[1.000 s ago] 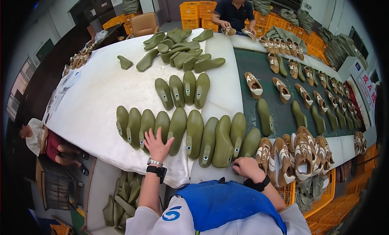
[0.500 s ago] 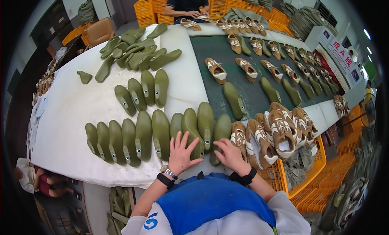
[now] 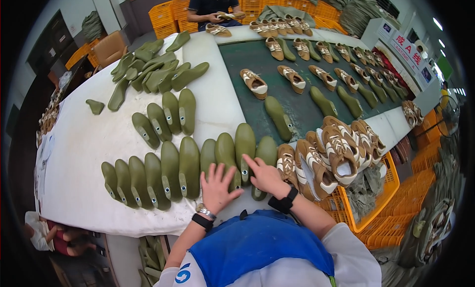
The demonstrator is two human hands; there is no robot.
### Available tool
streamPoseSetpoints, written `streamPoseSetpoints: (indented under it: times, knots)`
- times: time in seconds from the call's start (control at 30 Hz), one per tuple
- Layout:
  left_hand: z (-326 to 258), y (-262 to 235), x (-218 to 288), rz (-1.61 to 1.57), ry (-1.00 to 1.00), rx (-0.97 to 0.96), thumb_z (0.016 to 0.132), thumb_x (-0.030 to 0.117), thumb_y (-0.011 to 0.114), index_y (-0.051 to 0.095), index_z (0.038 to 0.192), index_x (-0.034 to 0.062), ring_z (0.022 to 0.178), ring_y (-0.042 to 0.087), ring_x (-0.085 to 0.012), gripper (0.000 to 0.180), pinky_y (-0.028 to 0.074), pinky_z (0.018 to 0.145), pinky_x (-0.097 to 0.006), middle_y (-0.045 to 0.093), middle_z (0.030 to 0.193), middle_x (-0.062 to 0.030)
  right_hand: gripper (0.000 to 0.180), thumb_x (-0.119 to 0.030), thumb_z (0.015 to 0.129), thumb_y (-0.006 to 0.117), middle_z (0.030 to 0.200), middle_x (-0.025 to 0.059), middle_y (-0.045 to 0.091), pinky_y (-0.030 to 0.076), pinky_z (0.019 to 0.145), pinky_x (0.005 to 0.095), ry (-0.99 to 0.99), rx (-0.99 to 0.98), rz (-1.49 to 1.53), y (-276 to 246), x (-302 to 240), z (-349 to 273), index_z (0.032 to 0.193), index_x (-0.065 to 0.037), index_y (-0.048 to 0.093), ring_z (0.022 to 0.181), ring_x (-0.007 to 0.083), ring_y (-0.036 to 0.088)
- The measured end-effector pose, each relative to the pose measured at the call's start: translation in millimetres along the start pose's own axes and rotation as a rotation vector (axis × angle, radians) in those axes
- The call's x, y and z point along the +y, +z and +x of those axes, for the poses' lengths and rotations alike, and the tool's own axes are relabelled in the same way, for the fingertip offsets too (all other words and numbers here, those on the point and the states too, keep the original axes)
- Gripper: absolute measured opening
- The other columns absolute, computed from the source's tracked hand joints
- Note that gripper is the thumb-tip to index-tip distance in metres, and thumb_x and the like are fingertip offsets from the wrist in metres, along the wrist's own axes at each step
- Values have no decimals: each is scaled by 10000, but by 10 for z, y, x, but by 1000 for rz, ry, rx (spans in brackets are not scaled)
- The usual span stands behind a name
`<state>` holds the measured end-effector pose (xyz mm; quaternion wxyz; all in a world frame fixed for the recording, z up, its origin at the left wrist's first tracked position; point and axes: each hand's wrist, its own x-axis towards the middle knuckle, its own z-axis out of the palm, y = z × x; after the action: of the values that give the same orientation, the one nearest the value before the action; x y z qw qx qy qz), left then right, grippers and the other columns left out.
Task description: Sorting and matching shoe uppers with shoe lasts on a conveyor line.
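Note:
A row of olive-green shoe lasts [image 3: 169, 168] stands along the near part of the white table. My left hand [image 3: 216, 189] lies with spread fingers over the lower parts of two lasts, a short one [image 3: 208, 156] and a taller one [image 3: 225, 149]. My right hand [image 3: 267, 178] stretches its index finger to a tall last [image 3: 245, 138] and seems to touch its side. Below that hand is the row's rightmost last [image 3: 266, 151], partly covered by it. Neither hand grips anything. Right of this last sit brown-and-white sneakers [image 3: 286, 164], several of them piled up.
Behind the row are a smaller group of lasts [image 3: 170, 111] and a loose heap [image 3: 158, 71]. A green conveyor belt [image 3: 237, 59] carries sneakers and lasts in rows. An orange crate [image 3: 386, 193] stands by the table's right edge. Across the table, a person [image 3: 213, 5] handles a shoe.
My right hand has moved up and left from the rightmost last to the tall one beside it. My left hand has shifted slightly left. The whole view has turned a little.

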<state>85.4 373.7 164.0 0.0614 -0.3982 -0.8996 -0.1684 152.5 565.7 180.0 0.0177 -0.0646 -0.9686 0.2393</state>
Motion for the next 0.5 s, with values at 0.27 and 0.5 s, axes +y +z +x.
streamPoseSetpoints:
  times: [0.27,0.5]
  knots:
    - [22,41,182,33,-19,-48,651,476,704,461,1304,203,1277,346,-331,748,233,990,-606,422,1340,-152,683,-166,780,607,1137,228,510,525,614,427,3,-45,-124,88,16,-13,1400,-234,329,716,358,638]
    - [-18,73,133,44,-49,-62,630,464,729,430,1331,153,1262,363,-319,823,232,1006,-608,431,1324,-159,463,-208,795,642,1104,162,564,522,680,419,54,49,36,-248,203,-731,1227,-98,518,834,340,627]
